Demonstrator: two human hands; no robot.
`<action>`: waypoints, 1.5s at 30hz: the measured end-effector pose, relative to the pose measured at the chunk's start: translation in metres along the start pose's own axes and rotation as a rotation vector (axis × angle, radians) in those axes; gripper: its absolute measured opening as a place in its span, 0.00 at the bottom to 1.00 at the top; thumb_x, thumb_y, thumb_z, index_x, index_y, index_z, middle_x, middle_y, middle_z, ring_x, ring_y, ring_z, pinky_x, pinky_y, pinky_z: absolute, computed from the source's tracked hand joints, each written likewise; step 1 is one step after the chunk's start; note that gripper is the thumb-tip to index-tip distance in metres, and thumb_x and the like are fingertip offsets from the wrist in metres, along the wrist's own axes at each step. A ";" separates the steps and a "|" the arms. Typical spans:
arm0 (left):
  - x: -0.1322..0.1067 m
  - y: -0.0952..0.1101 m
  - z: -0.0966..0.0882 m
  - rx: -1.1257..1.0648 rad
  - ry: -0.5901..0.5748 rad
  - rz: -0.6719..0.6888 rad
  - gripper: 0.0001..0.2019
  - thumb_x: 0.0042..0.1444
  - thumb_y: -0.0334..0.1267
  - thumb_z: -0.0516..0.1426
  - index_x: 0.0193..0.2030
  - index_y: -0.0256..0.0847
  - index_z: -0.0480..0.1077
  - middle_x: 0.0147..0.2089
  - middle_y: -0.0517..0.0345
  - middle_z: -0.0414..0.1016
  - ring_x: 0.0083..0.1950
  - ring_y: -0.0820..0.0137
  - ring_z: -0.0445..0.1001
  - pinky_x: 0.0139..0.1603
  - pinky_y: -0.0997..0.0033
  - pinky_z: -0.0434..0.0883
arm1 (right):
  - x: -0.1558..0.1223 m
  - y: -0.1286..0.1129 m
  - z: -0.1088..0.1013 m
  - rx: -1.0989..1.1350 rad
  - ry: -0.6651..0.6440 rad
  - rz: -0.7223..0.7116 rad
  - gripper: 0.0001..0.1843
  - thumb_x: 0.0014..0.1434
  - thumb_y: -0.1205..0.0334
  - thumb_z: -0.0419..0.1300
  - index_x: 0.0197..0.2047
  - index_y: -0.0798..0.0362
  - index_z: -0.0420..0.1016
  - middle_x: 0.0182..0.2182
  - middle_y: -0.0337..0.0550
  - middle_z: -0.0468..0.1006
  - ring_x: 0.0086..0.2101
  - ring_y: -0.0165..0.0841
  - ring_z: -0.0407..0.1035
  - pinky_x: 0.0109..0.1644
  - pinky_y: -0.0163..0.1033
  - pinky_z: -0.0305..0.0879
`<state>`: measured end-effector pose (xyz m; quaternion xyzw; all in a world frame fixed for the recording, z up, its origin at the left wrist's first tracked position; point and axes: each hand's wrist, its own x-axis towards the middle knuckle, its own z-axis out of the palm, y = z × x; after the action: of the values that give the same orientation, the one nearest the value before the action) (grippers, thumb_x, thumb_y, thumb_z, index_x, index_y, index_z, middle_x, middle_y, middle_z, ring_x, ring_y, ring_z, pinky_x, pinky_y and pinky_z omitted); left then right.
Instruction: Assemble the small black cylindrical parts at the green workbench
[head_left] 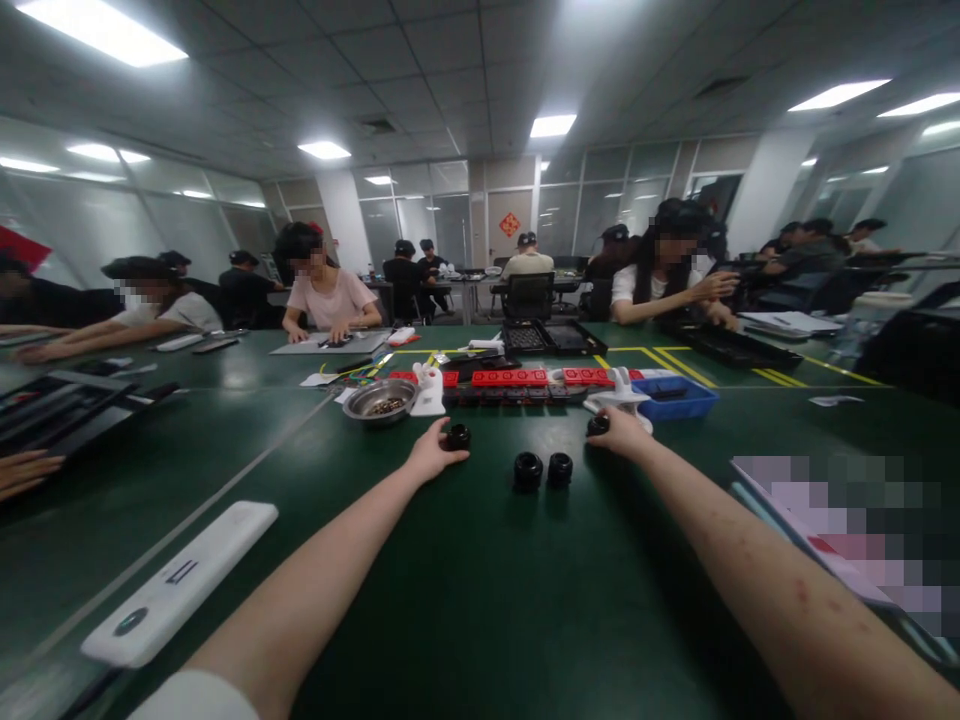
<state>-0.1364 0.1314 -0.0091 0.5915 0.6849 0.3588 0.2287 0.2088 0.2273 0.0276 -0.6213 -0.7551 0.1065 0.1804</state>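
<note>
Left hand (435, 452) clamped on black cylinder (459, 437), right hand (625, 434) on second cylinder (598, 426); two more cylinders (528, 474) (560, 471) between, nearer right hand.

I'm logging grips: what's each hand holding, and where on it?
Left hand: a black cylinder, by its outer side. Right hand: another black cylinder, likewise.
</note>
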 end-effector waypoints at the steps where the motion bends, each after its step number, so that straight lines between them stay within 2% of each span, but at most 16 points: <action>1: 0.008 0.008 0.012 -0.025 -0.041 0.032 0.42 0.37 0.41 0.66 0.59 0.40 0.54 0.46 0.49 0.72 0.47 0.60 0.71 0.50 0.64 0.64 | 0.003 -0.004 0.003 0.007 -0.004 -0.009 0.27 0.40 0.61 0.67 0.45 0.56 0.67 0.38 0.51 0.74 0.40 0.43 0.69 0.43 0.43 0.64; 4: 0.020 0.028 0.040 -0.088 -0.139 0.111 0.41 0.35 0.39 0.67 0.58 0.39 0.56 0.45 0.49 0.72 0.47 0.61 0.72 0.50 0.64 0.65 | 0.008 -0.017 0.011 0.044 -0.021 -0.058 0.22 0.48 0.60 0.64 0.45 0.57 0.66 0.40 0.49 0.73 0.40 0.39 0.68 0.44 0.45 0.64; 7: 0.025 0.039 0.056 -0.135 -0.204 0.157 0.42 0.34 0.37 0.67 0.58 0.39 0.56 0.44 0.49 0.73 0.45 0.61 0.72 0.50 0.63 0.65 | 0.007 -0.032 0.022 0.111 -0.053 -0.138 0.15 0.56 0.59 0.57 0.46 0.56 0.66 0.41 0.45 0.72 0.40 0.35 0.68 0.44 0.46 0.64; 12: 0.028 0.043 0.071 -0.175 -0.238 0.174 0.40 0.34 0.35 0.67 0.57 0.43 0.57 0.46 0.51 0.73 0.47 0.60 0.72 0.52 0.61 0.64 | -0.002 -0.046 0.036 0.255 -0.165 -0.243 0.35 0.37 0.66 0.70 0.50 0.54 0.63 0.39 0.43 0.74 0.36 0.34 0.69 0.41 0.37 0.66; 16: 0.024 0.042 0.067 -0.178 -0.208 0.171 0.39 0.35 0.35 0.67 0.56 0.45 0.59 0.49 0.53 0.71 0.52 0.60 0.68 0.55 0.61 0.62 | -0.012 -0.037 0.032 0.347 -0.230 -0.233 0.39 0.38 0.74 0.66 0.55 0.54 0.59 0.39 0.45 0.74 0.28 0.29 0.70 0.33 0.34 0.67; 20: 0.011 0.027 0.034 -0.153 -0.126 0.130 0.37 0.38 0.36 0.66 0.57 0.43 0.57 0.53 0.49 0.68 0.56 0.59 0.64 0.55 0.62 0.61 | -0.036 -0.010 0.021 0.389 -0.124 -0.152 0.32 0.44 0.71 0.62 0.54 0.55 0.59 0.40 0.47 0.73 0.29 0.29 0.70 0.35 0.35 0.68; 23: -0.012 0.007 -0.001 -0.119 -0.037 0.054 0.37 0.41 0.38 0.64 0.58 0.39 0.54 0.53 0.43 0.66 0.54 0.56 0.66 0.55 0.57 0.61 | -0.061 0.012 0.017 0.411 0.031 -0.073 0.21 0.51 0.68 0.55 0.50 0.57 0.62 0.37 0.46 0.72 0.35 0.32 0.69 0.43 0.38 0.66; 25: -0.037 -0.002 -0.020 -0.101 -0.022 0.014 0.37 0.40 0.40 0.64 0.57 0.38 0.54 0.49 0.44 0.69 0.50 0.56 0.69 0.53 0.55 0.63 | -0.076 0.021 0.016 0.429 0.102 -0.042 0.17 0.52 0.68 0.53 0.47 0.56 0.63 0.35 0.44 0.72 0.36 0.33 0.69 0.44 0.40 0.66; 28: -0.092 0.003 -0.029 -0.091 -0.064 -0.034 0.32 0.40 0.42 0.63 0.53 0.41 0.57 0.47 0.49 0.71 0.48 0.57 0.70 0.50 0.57 0.65 | -0.097 0.022 0.016 0.456 0.170 -0.049 0.14 0.52 0.66 0.52 0.44 0.54 0.63 0.33 0.43 0.72 0.35 0.34 0.69 0.43 0.41 0.66; 32: -0.170 0.043 -0.008 -0.092 -0.291 0.043 0.24 0.43 0.41 0.61 0.48 0.44 0.60 0.48 0.53 0.69 0.50 0.60 0.68 0.50 0.61 0.64 | -0.137 -0.004 0.006 0.482 0.197 -0.143 0.11 0.54 0.60 0.51 0.41 0.53 0.64 0.31 0.43 0.71 0.34 0.35 0.68 0.42 0.43 0.65; 34: -0.196 0.067 0.010 0.001 -0.373 0.091 0.23 0.41 0.42 0.63 0.45 0.43 0.63 0.46 0.54 0.69 0.48 0.60 0.67 0.47 0.62 0.65 | -0.167 -0.023 -0.003 0.491 0.167 -0.241 0.11 0.55 0.57 0.51 0.40 0.51 0.65 0.31 0.42 0.71 0.34 0.35 0.68 0.42 0.42 0.65; 35: -0.205 0.078 0.019 0.041 -0.397 0.113 0.23 0.38 0.42 0.64 0.43 0.43 0.64 0.44 0.55 0.69 0.46 0.61 0.67 0.46 0.63 0.65 | -0.182 -0.034 -0.008 0.486 0.141 -0.352 0.12 0.56 0.57 0.50 0.42 0.51 0.65 0.32 0.43 0.71 0.35 0.36 0.68 0.41 0.42 0.65; 37: -0.214 0.094 0.035 0.085 -0.434 0.168 0.24 0.35 0.41 0.65 0.41 0.43 0.64 0.41 0.56 0.69 0.43 0.61 0.66 0.42 0.64 0.64 | -0.211 -0.053 -0.015 0.446 0.102 -0.593 0.14 0.57 0.56 0.50 0.44 0.52 0.65 0.35 0.46 0.72 0.36 0.37 0.67 0.41 0.43 0.65; 39: -0.215 0.103 0.047 0.106 -0.452 0.230 0.25 0.34 0.42 0.65 0.40 0.42 0.64 0.39 0.57 0.69 0.41 0.62 0.66 0.39 0.66 0.64 | -0.233 -0.070 -0.019 0.392 0.077 -0.744 0.19 0.54 0.51 0.53 0.45 0.54 0.65 0.38 0.50 0.72 0.39 0.40 0.66 0.44 0.47 0.63; 42: -0.212 0.105 0.055 0.095 -0.449 0.302 0.21 0.37 0.42 0.63 0.38 0.40 0.65 0.37 0.58 0.69 0.37 0.64 0.67 0.38 0.66 0.64 | -0.249 -0.087 -0.020 0.325 -0.035 -0.757 0.18 0.51 0.51 0.57 0.41 0.54 0.68 0.35 0.49 0.73 0.35 0.40 0.66 0.40 0.46 0.63; 45: -0.210 0.100 0.055 0.023 -0.446 0.317 0.20 0.39 0.41 0.62 0.40 0.40 0.64 0.39 0.57 0.69 0.39 0.64 0.67 0.40 0.66 0.65 | -0.253 -0.091 -0.023 0.407 -0.173 -0.723 0.15 0.51 0.64 0.55 0.44 0.53 0.66 0.36 0.46 0.73 0.36 0.38 0.66 0.41 0.44 0.64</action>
<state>0.0099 -0.0570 0.0091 0.7583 0.5204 0.2433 0.3082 0.1773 -0.0404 0.0478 -0.2570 -0.9003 0.2351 0.2609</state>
